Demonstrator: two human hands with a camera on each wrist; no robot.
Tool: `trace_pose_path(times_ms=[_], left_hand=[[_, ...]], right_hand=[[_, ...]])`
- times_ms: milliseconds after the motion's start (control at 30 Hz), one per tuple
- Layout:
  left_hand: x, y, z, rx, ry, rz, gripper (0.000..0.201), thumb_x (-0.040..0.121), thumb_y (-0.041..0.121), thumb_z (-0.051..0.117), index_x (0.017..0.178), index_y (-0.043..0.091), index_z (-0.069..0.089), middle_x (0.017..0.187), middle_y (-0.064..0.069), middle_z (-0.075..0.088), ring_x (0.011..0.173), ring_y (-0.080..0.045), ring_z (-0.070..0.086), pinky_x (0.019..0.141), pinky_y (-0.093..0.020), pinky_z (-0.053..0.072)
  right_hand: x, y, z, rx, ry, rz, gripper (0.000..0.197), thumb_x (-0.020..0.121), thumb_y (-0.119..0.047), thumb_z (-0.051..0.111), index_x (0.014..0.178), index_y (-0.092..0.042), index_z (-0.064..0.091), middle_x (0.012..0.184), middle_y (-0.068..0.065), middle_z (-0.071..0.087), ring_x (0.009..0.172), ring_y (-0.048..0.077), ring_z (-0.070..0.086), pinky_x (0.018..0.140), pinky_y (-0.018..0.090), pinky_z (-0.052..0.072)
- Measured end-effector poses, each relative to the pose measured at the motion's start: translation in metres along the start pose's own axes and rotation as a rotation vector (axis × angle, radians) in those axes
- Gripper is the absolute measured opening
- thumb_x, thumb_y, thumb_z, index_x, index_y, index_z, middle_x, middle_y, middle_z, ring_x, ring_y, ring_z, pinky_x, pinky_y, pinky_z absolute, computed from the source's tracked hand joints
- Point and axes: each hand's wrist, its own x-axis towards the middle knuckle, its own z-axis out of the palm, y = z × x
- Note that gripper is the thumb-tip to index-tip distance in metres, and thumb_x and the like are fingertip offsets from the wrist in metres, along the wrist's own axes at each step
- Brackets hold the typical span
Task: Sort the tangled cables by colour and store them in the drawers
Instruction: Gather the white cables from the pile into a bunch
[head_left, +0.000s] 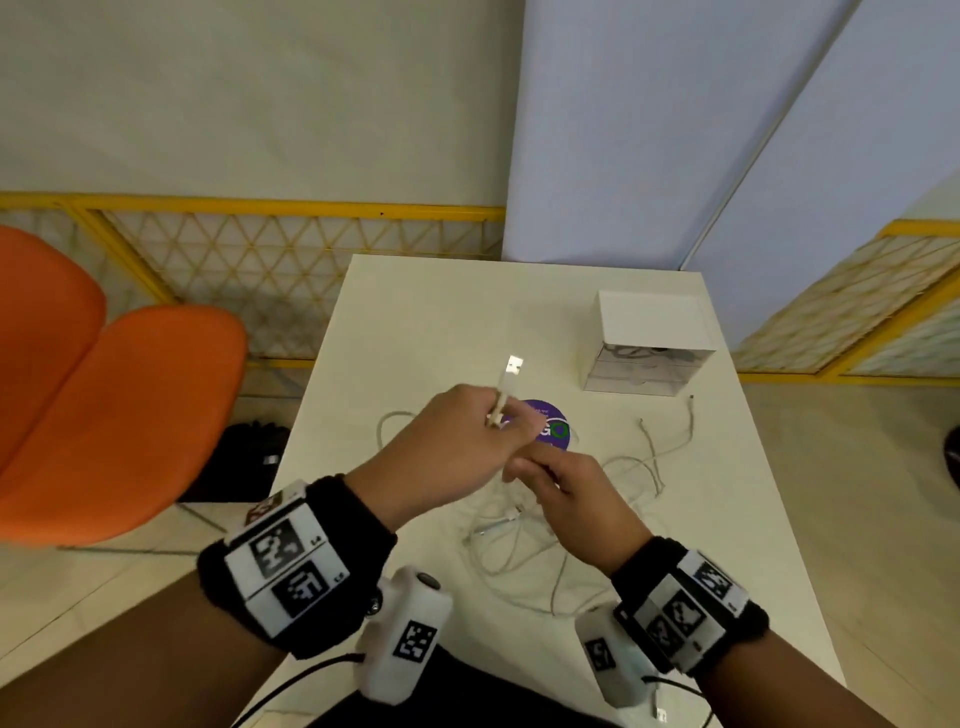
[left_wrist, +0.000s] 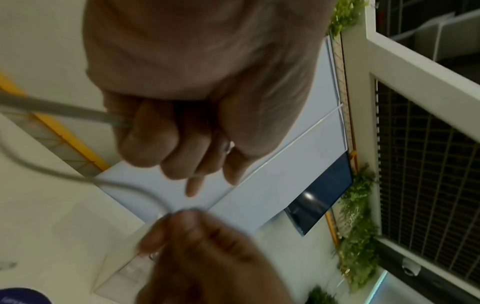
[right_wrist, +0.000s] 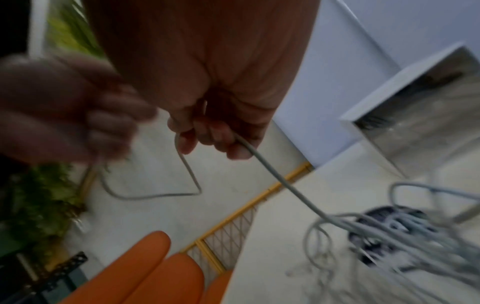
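Observation:
A tangle of white cables (head_left: 524, 535) lies on the white table (head_left: 415, 322) in front of me. My left hand (head_left: 467, 441) is raised over it and grips one white cable just below its USB plug (head_left: 513, 365), which points up. In the left wrist view its fingers (left_wrist: 155, 139) curl round that cable (left_wrist: 64, 111). My right hand (head_left: 561, 483), close beside the left, pinches the same cable (right_wrist: 272, 170) lower down; from there it runs into the tangle (right_wrist: 376, 230). A small clear drawer unit (head_left: 644, 364) with a white top stands at the back right, a cable visible inside.
A round purple sticker (head_left: 550, 426) lies on the table under the cables. Two orange chairs (head_left: 104, 405) stand left of the table, with a black bag (head_left: 244, 457) on the floor. A yellow lattice fence (head_left: 291, 249) and pale blue panels (head_left: 649, 130) close the back.

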Motion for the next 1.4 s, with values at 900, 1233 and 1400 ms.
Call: trace_pose_path(times_ms=[900,1233,1400], left_hand=[[-0.048,0.097,-0.079,-0.767,0.254,0.475,0.038,0.1,0.035,0.05,0.065,0.021,0.042,0.049,0.009,0.028,0.042,-0.01,0.016,0.041,-0.024,0.014],[0.013,0.006,0.004,-0.302,0.091,-0.205,0.039,0.089,0.031,0.071,0.083,-0.007,0.062,0.048,0.008,0.045,0.038,-0.008,0.028,0.041,-0.022,0.021],[0.029,-0.016,0.027,-0.468,0.182,-0.26,0.047,0.088,0.012,0.074,0.063,0.017,0.034,0.056,-0.008,0.039,0.041,-0.013,0.025,0.04,-0.022,0.022]], right_hand=[[-0.017,0.098,0.019,-0.265,-0.182,0.269,0.028,0.106,-0.021,0.031,0.082,-0.018,0.043,0.074,-0.004,0.054,0.068,0.012,0.05,0.069,0.027,0.041],[0.007,0.014,-0.011,-0.195,-0.028,0.09,0.024,0.106,-0.021,0.036,0.088,-0.013,0.05,0.062,-0.014,0.044,0.059,-0.002,0.048,0.056,0.014,0.035],[0.003,-0.01,-0.017,-0.141,-0.07,0.01,0.019,0.106,-0.017,0.039,0.097,-0.011,0.054,0.06,-0.02,0.048,0.061,-0.004,0.05,0.057,0.012,0.035]])
